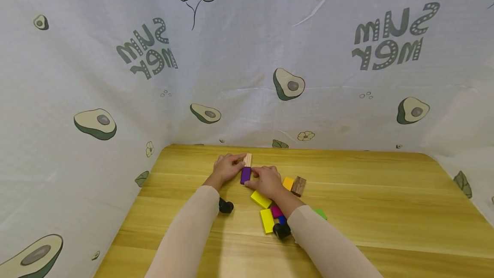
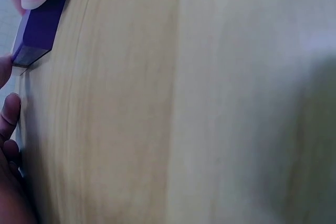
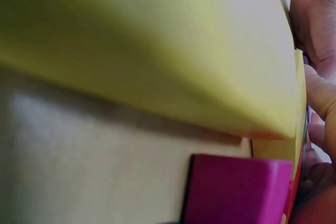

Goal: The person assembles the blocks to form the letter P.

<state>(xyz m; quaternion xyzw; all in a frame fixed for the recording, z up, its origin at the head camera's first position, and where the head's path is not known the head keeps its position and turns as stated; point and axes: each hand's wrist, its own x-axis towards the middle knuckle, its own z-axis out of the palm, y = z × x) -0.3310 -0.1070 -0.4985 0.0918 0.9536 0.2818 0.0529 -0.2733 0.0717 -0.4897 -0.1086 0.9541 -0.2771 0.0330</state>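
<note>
In the head view, a purple block (image 1: 245, 175) lies end to end with a plain wood block (image 1: 248, 160) near the table's far side. My right hand (image 1: 268, 180) pinches the purple block between thumb and index finger. My left hand (image 1: 228, 167) is at the left of both blocks; its index finger reaches the plain block's far corner, its thumb sits by the seam. The left wrist view shows a fingertip on the purple block (image 2: 42, 27). Beneath my right forearm lie yellow blocks (image 1: 267, 221) and a magenta block (image 3: 231, 190).
Right of my right hand lie an orange block (image 1: 287, 183) and a brown block (image 1: 299, 186). A blue block (image 1: 282, 219) and a green block (image 1: 320, 213) are partly covered by my right arm. A white avocado-print sheet (image 1: 247, 55) hangs behind the wooden table (image 1: 378, 209).
</note>
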